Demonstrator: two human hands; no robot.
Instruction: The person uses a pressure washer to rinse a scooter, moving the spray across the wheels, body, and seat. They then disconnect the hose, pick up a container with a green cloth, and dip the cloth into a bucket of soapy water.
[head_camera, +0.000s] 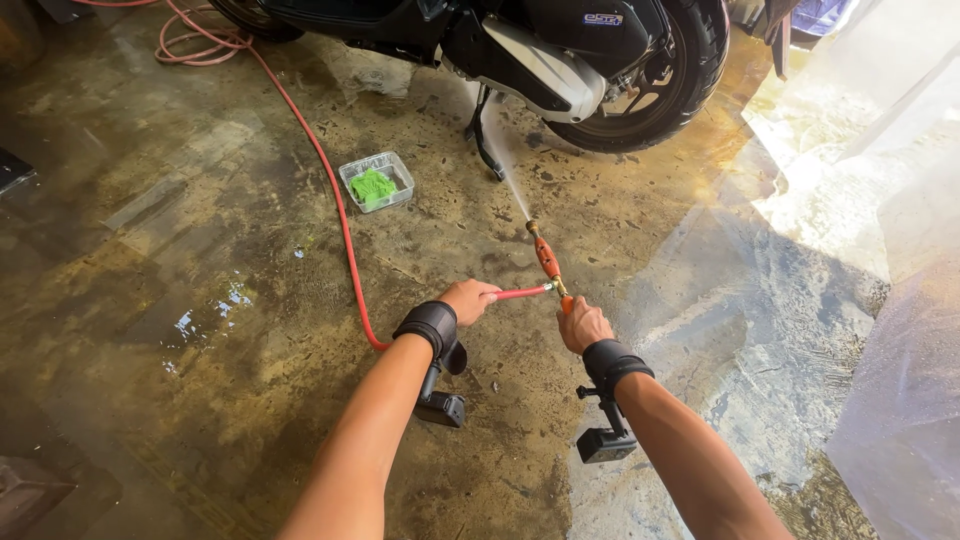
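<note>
We take the scooter (560, 50) as our landmark, parked at the far edge of the wet concrete floor (200, 250). Left of its kickstand sits a clear tray (377, 181) holding a green cloth (372, 186). A red hose (335, 200) runs past the tray toward us. Our left hand (468, 300) closes its grip around the hose just behind the nozzle. Our right hand (583, 325) wraps its grip shut on the orange spray nozzle (548, 260), which points up at the scooter's underside, water (505, 170) jetting from its tip.
</note>
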